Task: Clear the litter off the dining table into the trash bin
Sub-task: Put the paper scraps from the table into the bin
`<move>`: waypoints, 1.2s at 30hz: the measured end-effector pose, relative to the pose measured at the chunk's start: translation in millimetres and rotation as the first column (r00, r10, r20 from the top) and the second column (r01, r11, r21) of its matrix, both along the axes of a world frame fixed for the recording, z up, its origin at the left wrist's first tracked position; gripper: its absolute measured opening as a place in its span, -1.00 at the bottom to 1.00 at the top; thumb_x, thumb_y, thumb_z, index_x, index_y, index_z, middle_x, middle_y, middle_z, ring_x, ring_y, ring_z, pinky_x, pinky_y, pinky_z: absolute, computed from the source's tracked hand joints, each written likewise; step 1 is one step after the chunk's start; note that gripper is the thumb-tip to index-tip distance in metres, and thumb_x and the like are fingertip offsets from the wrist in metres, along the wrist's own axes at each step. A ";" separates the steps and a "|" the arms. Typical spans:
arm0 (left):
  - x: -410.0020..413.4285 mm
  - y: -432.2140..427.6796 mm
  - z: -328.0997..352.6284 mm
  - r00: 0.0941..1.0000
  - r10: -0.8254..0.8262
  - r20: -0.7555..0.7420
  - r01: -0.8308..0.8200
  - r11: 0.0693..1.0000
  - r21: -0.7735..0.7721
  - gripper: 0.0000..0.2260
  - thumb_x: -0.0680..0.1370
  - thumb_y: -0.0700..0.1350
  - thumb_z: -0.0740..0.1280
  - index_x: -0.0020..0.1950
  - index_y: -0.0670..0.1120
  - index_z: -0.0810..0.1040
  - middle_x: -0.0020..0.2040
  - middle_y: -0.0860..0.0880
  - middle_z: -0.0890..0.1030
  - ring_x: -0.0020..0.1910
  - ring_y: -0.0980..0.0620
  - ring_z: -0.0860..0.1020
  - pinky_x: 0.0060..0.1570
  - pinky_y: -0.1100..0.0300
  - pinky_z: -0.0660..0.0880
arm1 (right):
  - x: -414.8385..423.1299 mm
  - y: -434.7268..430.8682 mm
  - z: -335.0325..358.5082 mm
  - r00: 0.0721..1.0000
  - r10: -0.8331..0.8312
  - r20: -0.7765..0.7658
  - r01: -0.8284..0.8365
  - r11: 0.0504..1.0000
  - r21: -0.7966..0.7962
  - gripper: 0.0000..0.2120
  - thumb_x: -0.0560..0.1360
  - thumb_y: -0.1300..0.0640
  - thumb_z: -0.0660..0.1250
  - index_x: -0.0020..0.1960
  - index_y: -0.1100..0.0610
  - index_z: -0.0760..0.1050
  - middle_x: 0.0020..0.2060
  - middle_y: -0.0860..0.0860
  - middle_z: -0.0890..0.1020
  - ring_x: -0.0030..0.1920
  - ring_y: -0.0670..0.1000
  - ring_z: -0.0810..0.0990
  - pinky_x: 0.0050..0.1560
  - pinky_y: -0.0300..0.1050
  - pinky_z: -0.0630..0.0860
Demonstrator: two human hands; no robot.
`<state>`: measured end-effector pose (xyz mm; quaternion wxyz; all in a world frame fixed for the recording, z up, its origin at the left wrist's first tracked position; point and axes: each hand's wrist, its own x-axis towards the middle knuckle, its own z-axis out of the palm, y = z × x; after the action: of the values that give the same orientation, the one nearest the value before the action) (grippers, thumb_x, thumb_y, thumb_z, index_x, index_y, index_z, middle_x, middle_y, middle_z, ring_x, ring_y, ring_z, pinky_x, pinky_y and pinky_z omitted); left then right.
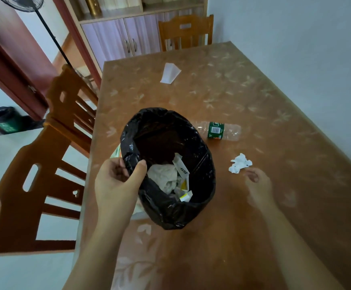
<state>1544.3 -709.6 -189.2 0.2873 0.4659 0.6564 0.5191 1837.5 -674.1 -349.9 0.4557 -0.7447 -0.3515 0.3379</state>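
The left hand (pixel 116 181) grips the rim of the small trash bin lined with a black plastic bag (pixel 201 164), thumb inside and fingers outside, holding it over the brown patterned surface (pixel 275 101). Inside the bin lie crumpled papers and wrappers (pixel 170 178). The right hand (pixel 258 185) is blurred, empty and open, just beside a crumpled white tissue (pixel 240 163). A clear plastic bottle with a green label (pixel 220 130) lies on its side behind the bin. A folded white paper (pixel 169 73) lies near the far edge.
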 end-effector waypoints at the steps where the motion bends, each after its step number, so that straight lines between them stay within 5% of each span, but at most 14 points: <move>1: 3.0 3.8 -0.2 1.000 -0.002 0.005 0.002 1.000 0.000 -0.76 0.37 0.00 0.39 -0.16 -0.14 0.47 -0.15 -0.30 0.55 -0.24 -0.07 0.53 -0.24 0.02 0.56 | 3.3 7.2 -6.0 1.000 -0.023 0.009 0.023 1.000 -0.005 -0.78 0.44 0.32 0.26 0.06 0.17 0.51 0.06 0.14 0.56 -0.03 0.03 0.51 -0.08 -0.14 0.40; 6: 11.2 14.0 -1.3 1.000 0.018 0.011 -0.018 1.000 0.014 -0.83 0.37 0.02 0.38 -0.19 -0.03 0.46 -0.14 -0.23 0.57 -0.30 0.18 0.53 -0.36 0.35 0.52 | 17.8 38.2 -25.2 0.977 0.012 0.213 -0.005 0.999 -0.034 -0.74 0.42 0.26 0.30 0.11 0.17 0.50 -0.05 0.07 0.47 -0.03 0.10 0.49 0.00 0.05 0.41; 9: 14.1 16.4 -2.8 0.999 0.042 -0.005 -0.042 0.999 0.009 -0.78 0.33 0.05 0.36 -0.19 -0.06 0.47 -0.14 -0.23 0.56 -0.28 0.09 0.53 -0.37 0.33 0.52 | 24.9 52.5 -33.9 0.933 0.120 0.338 -0.091 0.991 -0.101 -0.78 0.40 0.27 0.28 0.04 0.21 0.53 -0.15 0.09 0.44 -0.10 0.13 0.47 -0.09 -0.02 0.37; 16: 18.0 20.0 -5.9 0.997 0.051 -0.053 -0.050 0.998 0.029 -0.76 0.39 -0.04 0.39 -0.14 -0.20 0.47 -0.21 -0.28 0.52 -0.40 0.21 0.47 -0.46 0.41 0.45 | 24.2 55.7 -43.4 0.899 0.200 0.389 -0.128 0.971 -0.204 -0.79 0.43 0.22 0.33 0.06 0.22 0.54 0.06 0.22 0.52 0.05 0.21 0.50 0.03 -0.01 0.39; 22: 16.4 16.0 -5.6 0.997 0.041 -0.063 -0.039 0.999 0.035 -0.77 0.40 -0.07 0.38 -0.13 -0.22 0.47 -0.18 -0.31 0.51 -0.38 0.14 0.46 -0.43 0.41 0.46 | 16.5 33.9 -46.1 0.927 0.150 0.343 -0.097 0.981 -0.168 -0.95 0.40 0.26 0.33 -0.18 0.15 0.55 -0.17 0.12 0.54 -0.18 0.10 0.47 -0.18 -0.11 0.33; 30: 4.6 -6.7 -3.6 0.999 0.044 -0.004 -0.043 0.998 0.039 -0.79 0.39 -0.08 0.39 -0.18 -0.19 0.45 -0.32 -0.12 0.45 -0.43 0.20 0.41 -0.46 0.39 0.45 | -11.3 -9.4 -17.3 0.980 0.097 0.176 -0.079 0.992 -0.103 -0.94 0.40 0.24 0.34 -0.18 0.10 0.54 -0.21 0.05 0.58 -0.18 0.07 0.53 -0.17 -0.13 0.39; 33: -3.9 -21.8 -0.4 0.998 0.055 0.029 -0.055 0.998 0.026 -0.78 0.38 -0.05 0.39 -0.18 -0.17 0.44 -0.33 -0.09 0.45 -0.39 0.15 0.43 -0.39 0.22 0.51 | -30.7 -24.9 15.2 0.992 0.050 0.119 -0.051 0.999 0.005 -0.94 0.40 0.24 0.35 -0.18 0.10 0.53 -0.23 0.06 0.59 -0.21 0.04 0.52 -0.17 -0.20 0.39; 36: -12.5 -39.3 2.3 0.997 0.069 0.045 -0.070 0.997 0.016 -0.75 0.37 -0.02 0.39 -0.18 -0.17 0.44 -0.31 -0.14 0.47 -0.33 0.00 0.46 -0.30 0.00 0.53 | -50.9 -39.2 56.9 0.998 0.015 0.059 -0.025 0.984 0.175 -0.91 0.40 0.26 0.36 -0.18 0.09 0.54 -0.24 0.05 0.59 -0.27 -0.06 0.51 -0.28 -0.49 0.39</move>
<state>1531.8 -748.9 -186.9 0.2795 0.4336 0.6610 0.5450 1786.7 -713.3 -293.1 0.5061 -0.7074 -0.4004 0.2885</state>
